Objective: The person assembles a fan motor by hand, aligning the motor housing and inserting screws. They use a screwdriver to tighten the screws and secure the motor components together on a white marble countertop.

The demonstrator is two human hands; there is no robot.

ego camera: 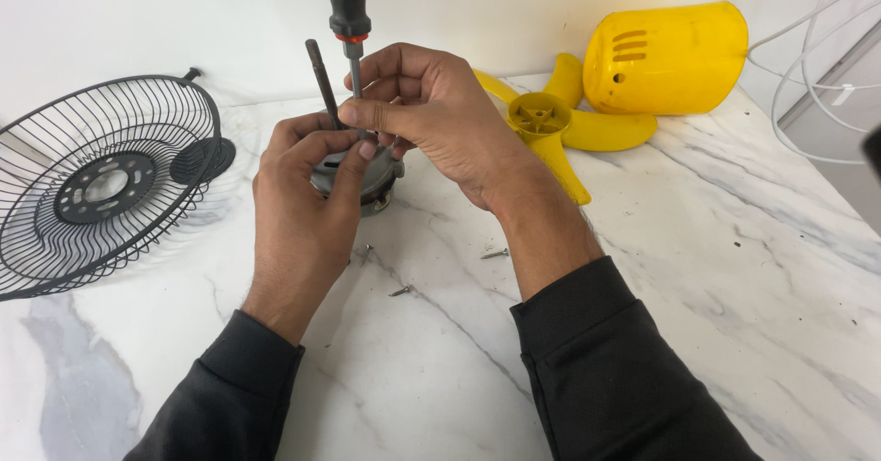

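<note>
My left hand (307, 190) grips a round grey metal fan motor (376, 184) standing on the marble table, its dark shaft (321, 80) pointing up. My right hand (431, 117) pinches the steel shank of a screwdriver with a red and black handle (347, 2), held upright with its tip down at the motor's top, hidden by my fingers. Both arms wear black sleeves.
A black wire fan guard (96, 181) lies at the left. A yellow fan blade (551, 131) and a yellow motor cover (665, 57) lie at the back right. Three loose screws (494, 255) lie on the white marble table (716, 268). White cables (808, 76) hang at the right edge.
</note>
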